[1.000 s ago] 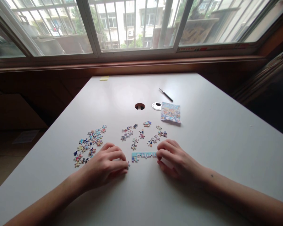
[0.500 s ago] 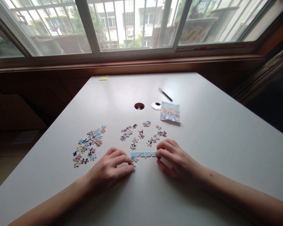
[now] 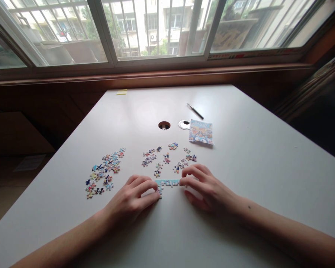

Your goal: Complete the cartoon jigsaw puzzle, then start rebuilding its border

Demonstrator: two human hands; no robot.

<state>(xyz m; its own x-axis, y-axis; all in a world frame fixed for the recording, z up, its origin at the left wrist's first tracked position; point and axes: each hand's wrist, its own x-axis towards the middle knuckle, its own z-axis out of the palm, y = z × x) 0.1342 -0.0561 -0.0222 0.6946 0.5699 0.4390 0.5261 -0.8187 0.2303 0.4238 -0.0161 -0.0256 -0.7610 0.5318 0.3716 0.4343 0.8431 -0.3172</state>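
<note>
Since a second ago, both hands have closed in on the joined strip of light-blue puzzle pieces (image 3: 167, 182): the left hand (image 3: 132, 197) has slid rightward until its fingertips meet the strip's left end, and the right hand (image 3: 205, 186) has crept leftward, covering more of the right end. That strip lies flat on the white table (image 3: 267, 167), near the person, running from 9 to 3 o'clock between the two hands. A short stub of pieces hangs off its left end toward 6 o'clock, under the left fingertips. The left hand rests palm down with fingers curled, thumb and forefinger pressed against the strip's left end; whether they pinch a separate piece cannot be told. The right hand is likewise palm down, fingers bent, fingertips on the right end.

At 12 o'clock from the strip sits a small scatter of loose pieces (image 3: 167, 158). At 10 o'clock, well apart, lies a denser pile of loose pieces (image 3: 104, 171). Farther out at 1 o'clock lies a printed picture sheet (image 3: 200, 132), with a round white cap (image 3: 184, 124) just beside it and a cable hole (image 3: 164, 125) left of that. A pen (image 3: 195, 111) lies beyond them, and a yellow note (image 3: 122, 92) at the far edge.
</note>
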